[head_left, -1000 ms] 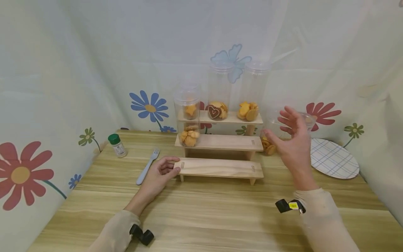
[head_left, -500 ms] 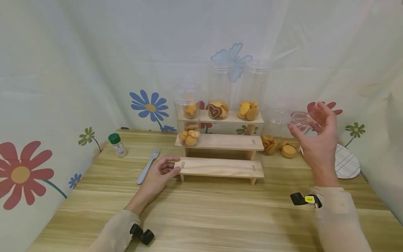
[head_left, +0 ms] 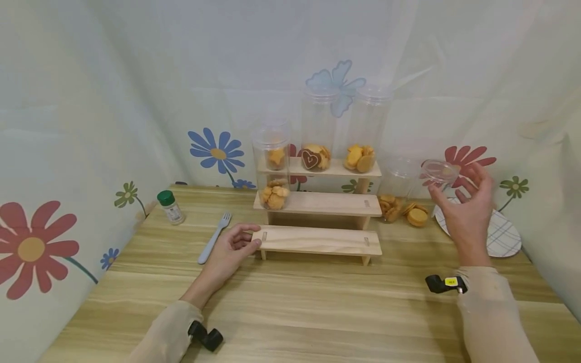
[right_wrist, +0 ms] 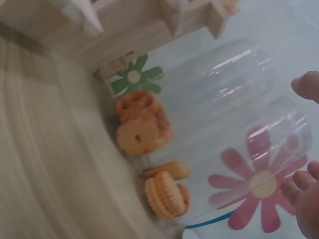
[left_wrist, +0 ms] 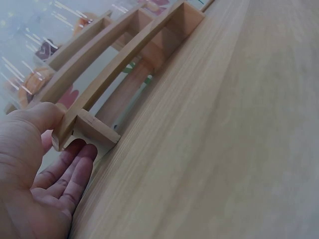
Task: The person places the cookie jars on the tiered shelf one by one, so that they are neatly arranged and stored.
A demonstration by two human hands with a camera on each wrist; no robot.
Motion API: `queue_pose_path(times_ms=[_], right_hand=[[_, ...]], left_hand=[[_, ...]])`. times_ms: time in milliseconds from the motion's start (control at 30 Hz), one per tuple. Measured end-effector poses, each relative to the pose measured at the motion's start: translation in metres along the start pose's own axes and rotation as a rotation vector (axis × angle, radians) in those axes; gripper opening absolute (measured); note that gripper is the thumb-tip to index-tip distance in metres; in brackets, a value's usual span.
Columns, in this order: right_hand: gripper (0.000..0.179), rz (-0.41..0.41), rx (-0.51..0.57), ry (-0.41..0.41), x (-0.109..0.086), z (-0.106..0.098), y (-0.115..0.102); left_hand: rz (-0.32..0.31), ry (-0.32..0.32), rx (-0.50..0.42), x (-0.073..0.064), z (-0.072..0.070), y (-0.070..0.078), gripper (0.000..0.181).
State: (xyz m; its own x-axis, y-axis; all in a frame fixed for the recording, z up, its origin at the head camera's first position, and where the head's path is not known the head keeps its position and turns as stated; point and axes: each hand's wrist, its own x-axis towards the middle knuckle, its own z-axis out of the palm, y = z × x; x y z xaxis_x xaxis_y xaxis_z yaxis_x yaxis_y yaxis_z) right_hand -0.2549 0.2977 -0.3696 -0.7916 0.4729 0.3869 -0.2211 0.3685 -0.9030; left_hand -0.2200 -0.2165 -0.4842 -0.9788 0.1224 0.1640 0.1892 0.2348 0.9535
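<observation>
My left hand (head_left: 231,247) holds the left end of the lowest plank of a three-tier wooden stand (head_left: 317,241), thumb and index finger at its edges; in the left wrist view the other fingers (left_wrist: 70,174) are bent beneath it. On the right, my right hand (head_left: 469,217) is raised beside the top of a clear jar (head_left: 440,171) with round sandwich biscuits (head_left: 416,216) at its bottom. The right wrist view shows thumb and fingers spread apart, with a gap to the jar. Left of it stands another clear jar (head_left: 399,174) with ring-shaped biscuits (right_wrist: 139,124).
Two tall biscuit jars (head_left: 319,126) stand on the top tier. A jar with small biscuits (head_left: 274,196) is on the middle tier's left, a shorter jar behind it. A green-capped shaker (head_left: 171,207) and a fork (head_left: 215,239) lie left; a checked plate (head_left: 504,234) is right.
My right hand has moved right, from in front of the jars to beside the rightmost one, then slightly lower. My left hand has stayed at the stand's end.
</observation>
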Motion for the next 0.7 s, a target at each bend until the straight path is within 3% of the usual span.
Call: queue_pose_path(times_ms=[267, 700], right_hand=[[0.090, 0.037, 0.016, -0.023, 0.006, 0.005, 0.036], [0.093, 0.129, -0.017, -0.123, 0.005, 0.016, 0.066]], left_hand=[[0.006, 0.002, 0.010, 0.000, 0.000, 0.001, 0.037], [0.012, -0.002, 0.018, -0.001, -0.001, 0.002, 0.038]])
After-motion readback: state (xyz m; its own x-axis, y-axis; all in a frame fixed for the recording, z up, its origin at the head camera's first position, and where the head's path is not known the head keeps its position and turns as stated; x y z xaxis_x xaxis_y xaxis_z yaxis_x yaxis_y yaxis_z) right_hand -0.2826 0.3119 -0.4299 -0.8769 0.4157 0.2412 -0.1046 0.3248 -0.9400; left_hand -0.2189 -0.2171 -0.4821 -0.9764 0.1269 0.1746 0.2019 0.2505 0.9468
